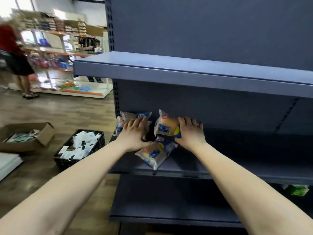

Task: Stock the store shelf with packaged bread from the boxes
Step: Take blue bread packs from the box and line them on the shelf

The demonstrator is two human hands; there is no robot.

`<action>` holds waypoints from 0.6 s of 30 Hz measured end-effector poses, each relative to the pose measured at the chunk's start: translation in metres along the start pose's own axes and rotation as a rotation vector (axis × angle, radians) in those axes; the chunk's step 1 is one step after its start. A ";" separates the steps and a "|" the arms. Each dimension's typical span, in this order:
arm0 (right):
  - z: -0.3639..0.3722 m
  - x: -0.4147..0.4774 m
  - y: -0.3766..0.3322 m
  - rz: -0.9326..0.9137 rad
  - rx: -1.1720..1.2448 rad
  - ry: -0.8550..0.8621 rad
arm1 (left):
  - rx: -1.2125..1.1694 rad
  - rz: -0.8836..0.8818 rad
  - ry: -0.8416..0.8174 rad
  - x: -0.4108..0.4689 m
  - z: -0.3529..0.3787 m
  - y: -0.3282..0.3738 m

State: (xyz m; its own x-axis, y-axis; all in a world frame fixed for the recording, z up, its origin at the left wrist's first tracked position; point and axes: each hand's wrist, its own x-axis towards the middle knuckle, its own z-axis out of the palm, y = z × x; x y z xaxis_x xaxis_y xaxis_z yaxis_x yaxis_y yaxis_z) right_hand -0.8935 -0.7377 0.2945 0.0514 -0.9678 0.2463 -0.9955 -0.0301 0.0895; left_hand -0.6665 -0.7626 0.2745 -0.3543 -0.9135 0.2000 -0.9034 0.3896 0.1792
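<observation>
Dark blue shelf unit (211, 31). On the middle shelf board (237, 173):
- stacked bread packs (131, 116) at its 10 o'clock, against the back panel
- flat bread pack (156, 155) at their 5 o'clock, corner at the front edge
- upright bread pack (166, 127) at the flat one's 12 o'clock; can't tell if it rests on the board

Green pack (297, 189) sits under that board, far 3 o'clock.

Wood-look floor (67, 109), 9 o'clock of the unit: black crate (100, 143), then cardboard box (45, 134), white boards (8, 162).
</observation>
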 end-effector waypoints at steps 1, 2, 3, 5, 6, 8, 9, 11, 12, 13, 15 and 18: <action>0.001 0.007 -0.015 -0.029 0.012 -0.001 | 0.020 -0.042 -0.025 -0.008 0.001 -0.015; 0.001 0.013 -0.031 -0.061 0.027 0.000 | 0.041 -0.081 -0.054 -0.017 0.002 -0.030; 0.003 0.019 -0.047 -0.096 0.044 0.005 | 0.058 -0.115 -0.078 -0.026 0.003 -0.044; 0.005 0.028 -0.079 -0.164 0.072 0.017 | 0.077 -0.176 -0.086 -0.043 0.004 -0.067; 0.006 0.032 -0.095 -0.197 0.078 0.024 | 0.083 -0.210 -0.090 -0.051 0.004 -0.076; 0.010 0.040 -0.122 -0.244 0.088 0.023 | 0.093 -0.265 -0.113 -0.062 0.004 -0.091; 0.013 0.044 -0.134 -0.261 0.097 0.016 | 0.103 -0.285 -0.124 -0.067 0.005 -0.098; 0.021 0.049 -0.151 -0.275 0.110 -0.008 | 0.126 -0.309 -0.144 -0.072 0.006 -0.109; 0.026 0.051 -0.157 -0.273 0.113 -0.024 | 0.129 -0.318 -0.154 -0.073 0.007 -0.115; 0.031 0.054 -0.161 -0.267 0.111 -0.043 | 0.130 -0.326 -0.163 -0.075 0.008 -0.119; 0.040 0.058 -0.165 -0.244 0.089 -0.093 | 0.124 -0.334 -0.176 -0.075 0.012 -0.125; 0.051 0.063 -0.164 -0.209 0.043 -0.166 | 0.093 -0.330 -0.192 -0.072 0.022 -0.128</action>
State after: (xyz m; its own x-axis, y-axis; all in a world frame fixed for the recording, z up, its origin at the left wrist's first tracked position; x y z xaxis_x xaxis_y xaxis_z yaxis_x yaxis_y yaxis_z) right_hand -0.7309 -0.8065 0.2458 0.2458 -0.9671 0.0653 -0.9674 -0.2404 0.0802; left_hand -0.5308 -0.7494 0.2158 -0.0714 -0.9967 -0.0394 -0.9913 0.0665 0.1136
